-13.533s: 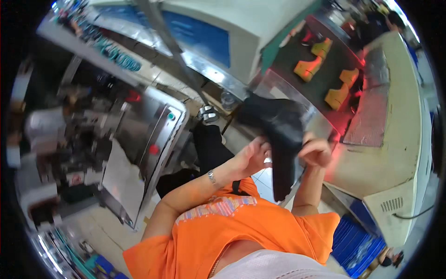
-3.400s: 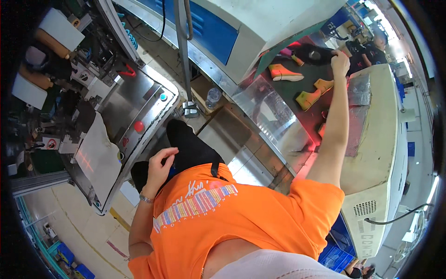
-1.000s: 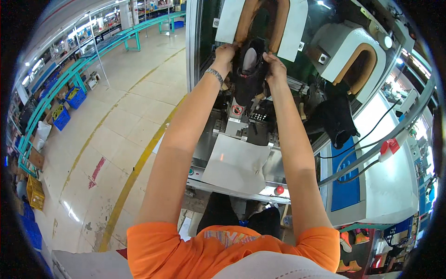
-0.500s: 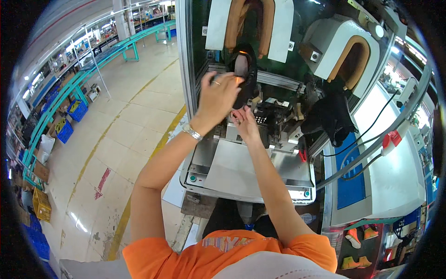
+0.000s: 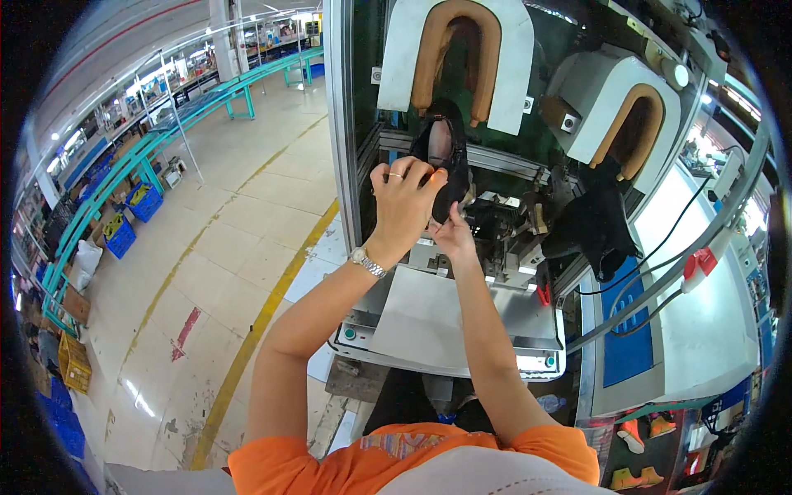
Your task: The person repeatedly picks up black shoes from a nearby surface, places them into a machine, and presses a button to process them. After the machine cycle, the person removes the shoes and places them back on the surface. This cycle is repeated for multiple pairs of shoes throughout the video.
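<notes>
Work shifts down the shoe from sides to near end: left hand curls over it, right hand half-bends just below; can't tell whether either pinches. Shoe sits mostly beyond both hands.

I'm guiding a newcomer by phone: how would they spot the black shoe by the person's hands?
Find the white housing at top centre, with its tan U-shaped pad. Just below it, by the left hand and right hand, is the black shoe. A pale patch shows in its opening; the black piece below the other housing shows none.
</notes>
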`<action>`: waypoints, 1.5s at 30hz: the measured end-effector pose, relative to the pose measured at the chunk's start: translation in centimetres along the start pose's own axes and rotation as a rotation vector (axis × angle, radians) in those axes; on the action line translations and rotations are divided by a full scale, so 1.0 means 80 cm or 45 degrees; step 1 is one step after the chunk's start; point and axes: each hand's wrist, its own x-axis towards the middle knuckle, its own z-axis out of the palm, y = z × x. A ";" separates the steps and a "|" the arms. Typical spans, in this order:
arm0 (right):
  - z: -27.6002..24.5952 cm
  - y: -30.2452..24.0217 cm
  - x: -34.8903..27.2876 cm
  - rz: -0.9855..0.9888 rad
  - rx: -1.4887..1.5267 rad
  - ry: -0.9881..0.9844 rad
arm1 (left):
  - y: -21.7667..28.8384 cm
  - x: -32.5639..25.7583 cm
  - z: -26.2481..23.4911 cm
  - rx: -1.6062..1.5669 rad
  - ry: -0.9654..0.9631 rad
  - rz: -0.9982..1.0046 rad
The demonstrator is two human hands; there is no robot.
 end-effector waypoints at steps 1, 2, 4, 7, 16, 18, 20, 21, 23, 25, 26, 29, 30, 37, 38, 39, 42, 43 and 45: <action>0.001 0.007 -0.003 0.020 0.003 -0.005 | -0.004 -0.001 -0.003 -0.013 0.007 0.012; -0.007 0.017 -0.002 0.038 -0.038 -0.009 | -0.006 -0.001 -0.005 -0.034 0.016 0.026; -0.045 0.015 0.009 0.205 0.086 -0.278 | -0.002 0.002 -0.001 -0.057 -0.016 0.031; 0.009 0.039 -0.007 0.108 -0.056 0.137 | -0.014 -0.005 -0.007 0.007 -0.052 0.017; -0.046 -0.003 0.056 -0.143 -0.395 0.231 | 0.017 -0.006 0.009 0.035 -0.056 -0.093; -0.033 0.017 0.055 -0.127 -0.392 0.304 | 0.011 -0.011 0.007 0.049 -0.067 -0.094; -0.028 0.024 0.054 -0.139 -0.378 0.381 | 0.010 -0.012 0.010 0.035 -0.060 -0.075; -0.029 0.024 0.056 -0.151 -0.364 0.415 | 0.011 -0.011 0.010 0.018 -0.057 -0.068; -0.034 0.025 0.052 -0.161 -0.376 0.288 | 0.010 -0.012 0.010 0.003 -0.057 -0.060; -0.034 0.027 0.053 -0.161 -0.367 0.294 | 0.007 -0.013 0.010 0.008 -0.061 -0.061; -0.039 0.024 0.056 -0.170 -0.368 0.279 | 0.007 -0.014 0.012 -0.001 -0.056 -0.060; -0.055 0.023 0.058 -0.177 -0.352 0.200 | 0.005 -0.018 0.015 -0.016 -0.039 -0.064; -0.057 0.025 0.060 -0.168 -0.330 0.163 | 0.005 -0.020 0.016 -0.018 -0.032 -0.066; -0.085 0.030 0.069 -0.108 -0.305 0.135 | 0.008 -0.022 0.016 -0.031 -0.078 -0.070; -0.083 0.029 0.067 -0.104 -0.343 0.137 | 0.009 -0.021 0.016 -0.025 -0.074 -0.059; -0.080 0.027 0.067 -0.101 -0.381 0.138 | 0.010 -0.020 0.017 -0.020 -0.070 -0.048; -0.056 0.017 0.053 -0.033 -0.477 0.279 | 0.011 -0.016 0.009 -0.111 -0.112 -0.048; -0.057 0.002 0.044 0.008 -0.561 0.181 | 0.013 -0.015 0.004 -0.201 -0.103 -0.063; -0.022 -0.008 0.002 0.088 -0.831 0.383 | 0.012 -0.030 -0.013 -0.278 -0.060 -0.106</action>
